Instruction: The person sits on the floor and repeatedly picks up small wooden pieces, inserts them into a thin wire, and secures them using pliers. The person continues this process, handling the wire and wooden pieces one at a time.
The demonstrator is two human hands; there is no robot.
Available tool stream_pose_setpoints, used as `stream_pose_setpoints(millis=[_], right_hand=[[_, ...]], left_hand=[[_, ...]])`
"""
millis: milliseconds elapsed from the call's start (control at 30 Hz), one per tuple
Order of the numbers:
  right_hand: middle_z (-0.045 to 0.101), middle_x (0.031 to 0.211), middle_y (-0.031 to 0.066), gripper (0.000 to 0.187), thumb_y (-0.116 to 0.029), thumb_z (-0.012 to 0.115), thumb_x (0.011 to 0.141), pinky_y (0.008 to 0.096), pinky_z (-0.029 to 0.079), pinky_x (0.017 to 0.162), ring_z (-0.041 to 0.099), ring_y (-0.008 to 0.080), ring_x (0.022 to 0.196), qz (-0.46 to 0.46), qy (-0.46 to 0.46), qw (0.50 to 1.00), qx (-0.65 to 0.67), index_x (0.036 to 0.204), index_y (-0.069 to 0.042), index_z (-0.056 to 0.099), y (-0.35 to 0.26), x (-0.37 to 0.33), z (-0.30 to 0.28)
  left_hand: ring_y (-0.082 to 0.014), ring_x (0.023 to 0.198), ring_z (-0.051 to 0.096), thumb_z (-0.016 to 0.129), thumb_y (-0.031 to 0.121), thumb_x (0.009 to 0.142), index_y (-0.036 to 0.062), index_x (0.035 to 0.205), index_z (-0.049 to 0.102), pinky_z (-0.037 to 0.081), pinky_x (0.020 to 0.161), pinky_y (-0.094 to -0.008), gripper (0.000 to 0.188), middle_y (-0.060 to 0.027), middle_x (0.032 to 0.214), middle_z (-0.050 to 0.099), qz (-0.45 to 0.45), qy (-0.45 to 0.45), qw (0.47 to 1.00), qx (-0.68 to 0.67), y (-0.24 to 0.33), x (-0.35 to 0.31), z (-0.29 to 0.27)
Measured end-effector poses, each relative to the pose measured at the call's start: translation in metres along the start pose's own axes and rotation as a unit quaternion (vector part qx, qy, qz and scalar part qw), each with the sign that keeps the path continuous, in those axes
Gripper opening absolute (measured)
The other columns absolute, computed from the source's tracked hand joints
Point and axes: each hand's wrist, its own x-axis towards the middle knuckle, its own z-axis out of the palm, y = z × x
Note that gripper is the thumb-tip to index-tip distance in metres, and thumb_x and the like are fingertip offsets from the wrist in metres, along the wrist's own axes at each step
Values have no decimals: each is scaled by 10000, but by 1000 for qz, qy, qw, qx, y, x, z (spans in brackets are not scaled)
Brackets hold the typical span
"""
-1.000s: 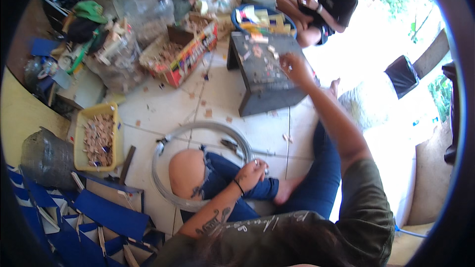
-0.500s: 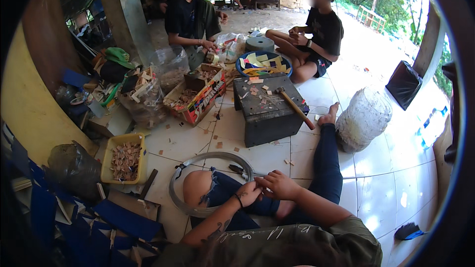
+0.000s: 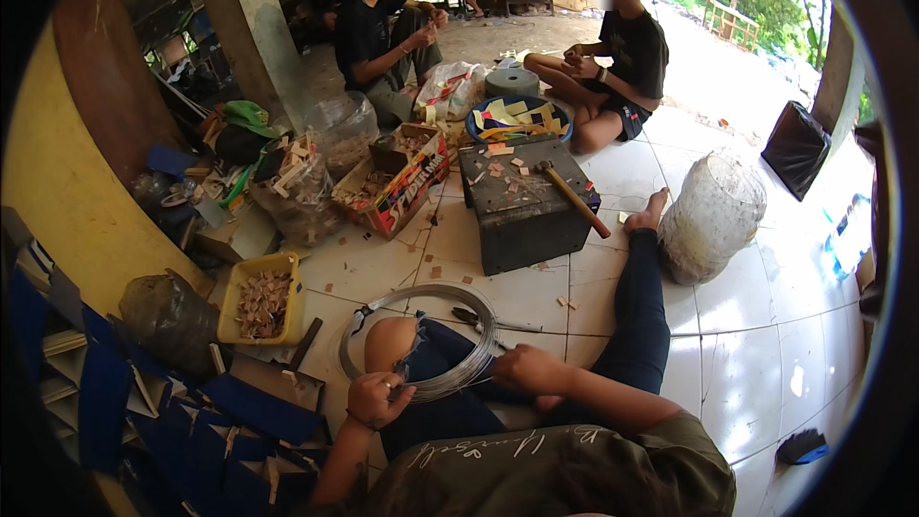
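A coil of thin silvery wire point(image 3: 349, 356) lies around my bent knee in torn dark jeans. My left hand point(image 3: 380, 400), with a ring on one finger, is closed on the coil's near left side. To the right of the coil, my right hand point(image 3: 526, 369) is a closed fist; a thin strand seems to show by its fingers, but what it grips is hidden. Dark-handled pliers point(image 3: 466, 316) rest on the floor at the coil's far right side. Beyond my legs a dark box-like stool point(image 3: 526, 230) carries a hammer point(image 3: 577, 201) and small wooden chips.
Chips fill a yellow basin point(image 3: 295, 311) and a printed carton point(image 3: 414, 206). Blue-covered pieces point(image 3: 263, 407) are piled at left. A whitish sack point(image 3: 713, 220) stands by my right foot. Two people sit beyond the stool, near a blue basin point(image 3: 570, 127) of yellow strips.
My hands have parted: the left moved left onto the coil, the right slightly down. The coil looks tilted up more. The person at far left has raised their hands.
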Motion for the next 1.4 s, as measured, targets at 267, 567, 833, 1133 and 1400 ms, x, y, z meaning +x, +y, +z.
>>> stream_pose_setpoints(millis=[267,567,833,1133,1400], right_hand=[[588,723,170,331,-369,384,873,436,451,672,576,347,714,110,-107,968,199,972,-95,541,-61,37,4],[593,732,166,288,-343,398,862,448,459,643,581,344,692,122,-108,976,143,883,-107,562,-60,33,-1],[597,669,142,257,-279,443,834,408,487,552,598,311,618,96,-69,990,80,763,-73,580,-68,38,11],[605,745,122,220,-240,449,837,387,487,594,601,291,676,48,-88,984,149,798,-68,579,-66,32,28],[608,731,141,215,-253,502,809,392,469,626,589,314,679,46,-58,964,257,876,-69,591,-54,47,17]], left_hand=[[-259,549,543,648,166,677,66,627,527,426,518,-329,165,-88,586,539,12,20,999,-30,5,-1,21],[-207,657,536,594,160,757,33,935,468,444,561,-346,252,-104,815,537,-385,271,879,67,-39,-57,32],[-137,482,547,491,263,860,57,906,543,406,411,-222,217,-69,647,583,-574,203,636,-474,-67,-69,31],[-105,408,479,393,177,892,24,825,515,369,391,-223,207,-38,561,536,-620,91,697,-347,-92,-46,16],[-168,446,515,394,157,870,-18,803,549,433,477,-290,243,-87,570,546,-629,-60,761,-144,-134,-16,8]])
